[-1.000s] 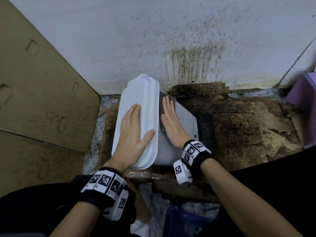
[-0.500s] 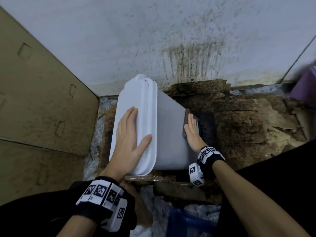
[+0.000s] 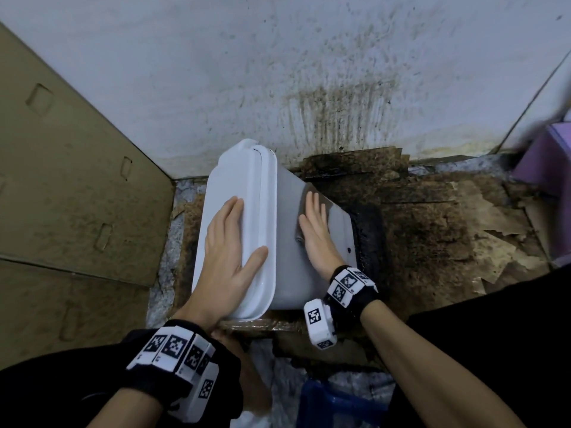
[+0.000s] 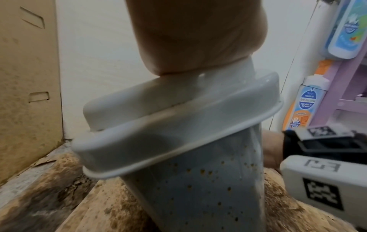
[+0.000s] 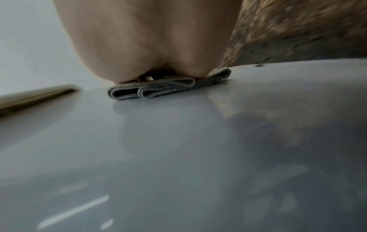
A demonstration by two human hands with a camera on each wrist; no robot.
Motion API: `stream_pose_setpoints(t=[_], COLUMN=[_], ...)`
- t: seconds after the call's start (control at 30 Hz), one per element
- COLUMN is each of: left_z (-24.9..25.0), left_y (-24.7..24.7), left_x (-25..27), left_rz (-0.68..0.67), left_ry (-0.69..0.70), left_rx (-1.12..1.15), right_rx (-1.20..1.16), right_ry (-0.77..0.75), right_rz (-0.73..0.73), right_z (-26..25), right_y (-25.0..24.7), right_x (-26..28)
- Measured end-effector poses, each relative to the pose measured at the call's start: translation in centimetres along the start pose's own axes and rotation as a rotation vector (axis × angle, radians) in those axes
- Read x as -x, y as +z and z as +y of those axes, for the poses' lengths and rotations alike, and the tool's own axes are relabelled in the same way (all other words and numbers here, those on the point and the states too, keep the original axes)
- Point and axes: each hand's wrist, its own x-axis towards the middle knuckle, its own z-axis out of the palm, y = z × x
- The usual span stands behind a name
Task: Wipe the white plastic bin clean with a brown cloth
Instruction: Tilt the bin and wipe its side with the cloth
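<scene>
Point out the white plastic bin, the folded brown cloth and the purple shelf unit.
white plastic bin (image 3: 289, 242): head view, on its grey side wall.
folded brown cloth (image 5: 166, 89): right wrist view, on its folded front edge.
purple shelf unit (image 3: 547, 156): head view, on its near side panel.

Dim, soft light; blurred wrist views

— How's your left hand (image 3: 227, 257)?
— Flat, fingers straight and together, thumb spread to the side, palm pressing down; the wrist wears a black band with white tags.
— And your right hand (image 3: 315, 233)?
— Also flat, fingers straight, pointing away from you, palm down, forearm reaching in from the lower right.
</scene>
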Motion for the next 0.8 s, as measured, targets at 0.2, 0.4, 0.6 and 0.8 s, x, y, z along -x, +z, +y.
stream_pose_setpoints(t=[0.2,0.4,0.6,0.8], left_z=[-0.6,-0.6,-0.8,-0.5], left_y=[-0.2,-0.4,-0.6,-0.3], left_x=[0.0,0.0,0.2,0.1], left_rz=[-0.009,-0.006,-0.016,-0.021], left_ry=[-0.006,-0.015,-0.040,-0.024], left_rx=[0.002,0.024,0.056,0.051], right_rx=[-0.081,0.158,0.205,0.205], right_ry=[-0.139,-0.230,-0.014,0.191], right_rz=[-0.098,-0.136,-0.108,-0.166], right_z=[-3.0,0.0,4.7,6.2], right_y=[0.4,-0.5,-2.0,-4.5], right_x=[-0.9,-1.8,-2.6,-0.6])
